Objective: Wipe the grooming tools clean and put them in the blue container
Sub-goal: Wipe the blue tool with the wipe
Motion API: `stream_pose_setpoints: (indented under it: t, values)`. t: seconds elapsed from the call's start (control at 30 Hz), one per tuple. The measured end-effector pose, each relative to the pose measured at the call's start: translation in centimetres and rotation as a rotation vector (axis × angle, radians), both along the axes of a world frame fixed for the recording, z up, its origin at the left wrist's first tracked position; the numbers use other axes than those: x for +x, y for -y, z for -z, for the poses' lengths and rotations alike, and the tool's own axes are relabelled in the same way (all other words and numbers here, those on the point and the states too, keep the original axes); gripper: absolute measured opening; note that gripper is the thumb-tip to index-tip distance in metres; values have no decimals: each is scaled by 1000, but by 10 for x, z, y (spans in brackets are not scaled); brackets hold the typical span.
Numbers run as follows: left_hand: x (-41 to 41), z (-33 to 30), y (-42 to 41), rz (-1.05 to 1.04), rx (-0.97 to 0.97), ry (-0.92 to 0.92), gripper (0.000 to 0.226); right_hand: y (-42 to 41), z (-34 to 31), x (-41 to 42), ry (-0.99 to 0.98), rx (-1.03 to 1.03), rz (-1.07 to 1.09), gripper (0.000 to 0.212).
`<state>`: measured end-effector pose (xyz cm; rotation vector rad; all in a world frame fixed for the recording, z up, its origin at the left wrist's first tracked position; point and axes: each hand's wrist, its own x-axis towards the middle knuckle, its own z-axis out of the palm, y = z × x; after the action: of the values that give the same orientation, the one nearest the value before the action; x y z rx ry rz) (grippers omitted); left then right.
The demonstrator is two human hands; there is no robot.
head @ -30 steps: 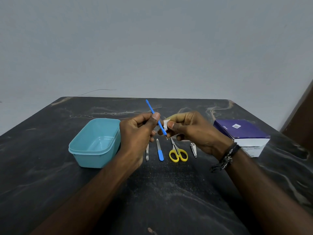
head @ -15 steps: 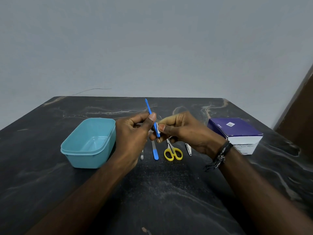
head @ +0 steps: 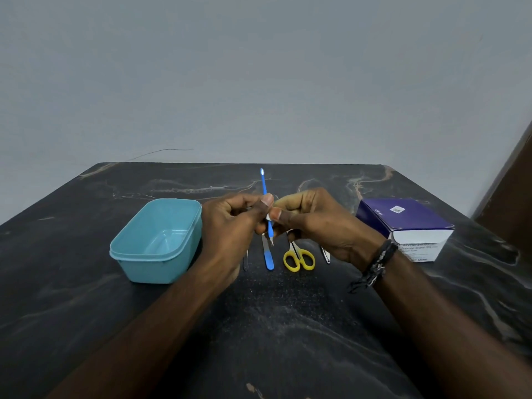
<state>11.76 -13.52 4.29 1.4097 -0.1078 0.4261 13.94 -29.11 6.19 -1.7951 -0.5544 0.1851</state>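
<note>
My left hand (head: 230, 223) pinches a thin blue stick tool (head: 264, 185) and holds it nearly upright above the table. My right hand (head: 319, 223) pinches a small white wipe (head: 268, 217) against the tool's lower part. On the table under my hands lie a small metal tool (head: 245, 262), a blue-handled nail file (head: 268, 256), yellow-handled scissors (head: 299, 259) and a nail clipper (head: 326, 256). The blue container (head: 157, 240) stands empty to the left of them.
A purple and white box of alcohol swabs (head: 406, 226) sits at the right on the dark marbled table (head: 259, 326). A grey wall rises behind the table's far edge. A brown surface (head: 515, 203) shows at the far right.
The blue stick tool has turned from a leftward lean to nearly upright. My right hand has slid the wipe up along it, closer to my left thumb.
</note>
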Motion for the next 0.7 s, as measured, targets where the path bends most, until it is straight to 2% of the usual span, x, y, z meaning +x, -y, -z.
stream_pose_setpoints:
  t: [0.23, 0.43, 0.53, 0.6, 0.7]
  values:
    - [-1, -1, 0, 31, -51, -33, 15, -6, 2, -5, -28, -53, -93, 12]
    - [3, 3, -1, 0, -66, -81, 12, -5, 1, 1, -23, 189, 175, 12]
    - [1, 4, 0, 105, 4, -103, 13, -4, 3, 3, -55, 270, 223, 12]
    - [-2, 5, 2, 179, 32, -96, 12, -5, 5, 3, -84, 297, 211, 16]
    - [-2, 8, 4, 213, 44, -85, 9, -7, 5, 2, -129, 316, 168, 34]
